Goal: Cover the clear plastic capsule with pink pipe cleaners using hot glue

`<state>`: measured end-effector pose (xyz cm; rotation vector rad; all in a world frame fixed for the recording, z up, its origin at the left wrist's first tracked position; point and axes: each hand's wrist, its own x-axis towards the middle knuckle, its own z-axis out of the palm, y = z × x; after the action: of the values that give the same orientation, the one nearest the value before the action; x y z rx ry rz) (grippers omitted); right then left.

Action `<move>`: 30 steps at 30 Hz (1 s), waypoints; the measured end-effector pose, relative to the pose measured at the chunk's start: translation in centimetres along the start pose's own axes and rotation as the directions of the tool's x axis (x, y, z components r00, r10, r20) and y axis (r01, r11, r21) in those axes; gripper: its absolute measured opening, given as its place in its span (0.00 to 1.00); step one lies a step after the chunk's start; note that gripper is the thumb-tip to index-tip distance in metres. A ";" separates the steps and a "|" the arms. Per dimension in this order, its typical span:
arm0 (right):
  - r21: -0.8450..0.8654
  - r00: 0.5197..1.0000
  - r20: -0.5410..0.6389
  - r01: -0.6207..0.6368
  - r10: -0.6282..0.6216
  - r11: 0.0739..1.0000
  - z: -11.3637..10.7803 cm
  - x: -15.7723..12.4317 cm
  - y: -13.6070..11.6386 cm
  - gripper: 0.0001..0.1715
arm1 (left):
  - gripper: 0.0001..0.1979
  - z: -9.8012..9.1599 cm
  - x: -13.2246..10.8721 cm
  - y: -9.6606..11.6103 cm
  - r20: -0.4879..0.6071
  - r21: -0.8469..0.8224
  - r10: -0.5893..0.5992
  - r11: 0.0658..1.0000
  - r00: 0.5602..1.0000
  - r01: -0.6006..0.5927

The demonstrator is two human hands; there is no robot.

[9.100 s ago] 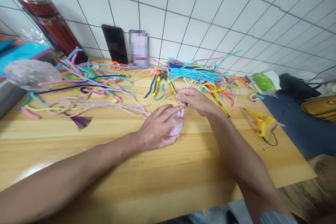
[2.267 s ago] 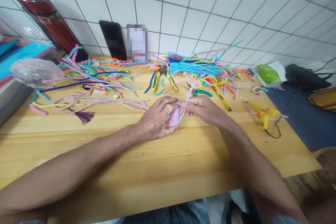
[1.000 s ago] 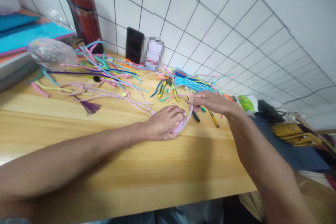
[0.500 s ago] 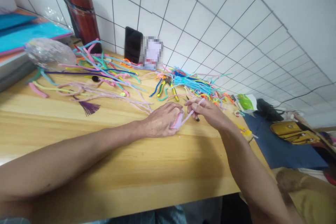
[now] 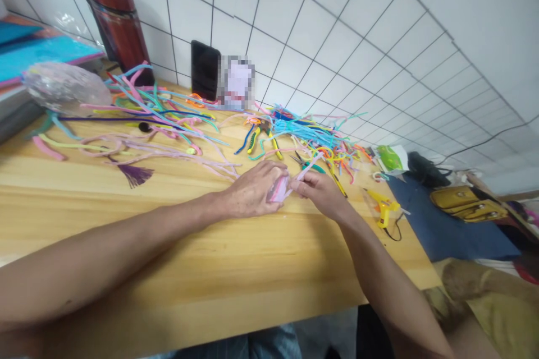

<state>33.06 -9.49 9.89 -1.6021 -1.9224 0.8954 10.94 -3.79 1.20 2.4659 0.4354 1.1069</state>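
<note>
My left hand point(image 5: 255, 189) is closed around a pale pink and lilac piece point(image 5: 278, 188) that looks made of coiled pipe cleaners; the fingers hide part of it. From this piece a light lilac pipe cleaner point(image 5: 310, 164) runs up to the right. My right hand point(image 5: 319, 193) pinches that strand close to the piece, its free end sticking out above the fingers. Just beyond the right hand lie green-handled pliers point(image 5: 319, 168) and a thin yellow tool point(image 5: 338, 182).
Loose pipe cleaners point(image 5: 168, 154) spread over the wooden table point(image 5: 210, 275), with a blue bundle point(image 5: 301, 130) and yellow-green pliers point(image 5: 254, 140) behind. A yellow glue gun point(image 5: 385, 206) lies right. A red flask point(image 5: 122, 25), a phone point(image 5: 205, 72) and a purple tassel point(image 5: 133, 173) are left.
My right hand has moved left and down along the lilac strand, closer to the piece in my left hand. The view has shifted slightly, and the glue gun and green-handled pliers now show.
</note>
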 end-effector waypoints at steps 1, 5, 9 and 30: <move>-0.044 0.999 0.000 0.032 -0.032 0.998 -0.1 0.1 -0.3 0.23 | 0.28 0.0 0.0 0.0 0.004 0.000 0.004 1.000 1.000 -0.004; -0.165 0.990 0.021 0.142 -0.140 0.976 0.0 0.6 -1.5 0.24 | 0.28 0.1 -0.1 -0.2 0.013 -0.001 0.001 1.000 1.000 -0.001; -0.238 0.983 0.045 0.183 -0.178 0.954 0.3 1.1 -2.2 0.23 | 0.26 0.2 0.0 -0.1 0.010 -0.012 0.005 1.000 1.000 -0.005; -0.145 0.984 -0.042 0.164 -0.172 0.976 0.2 2.0 -1.3 0.17 | 0.28 0.5 0.0 -0.1 0.038 0.001 0.003 1.000 0.999 -0.003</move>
<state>31.63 -7.70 10.59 -1.4969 -2.0867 0.6543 11.33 -3.83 0.85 2.4848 0.4215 1.0589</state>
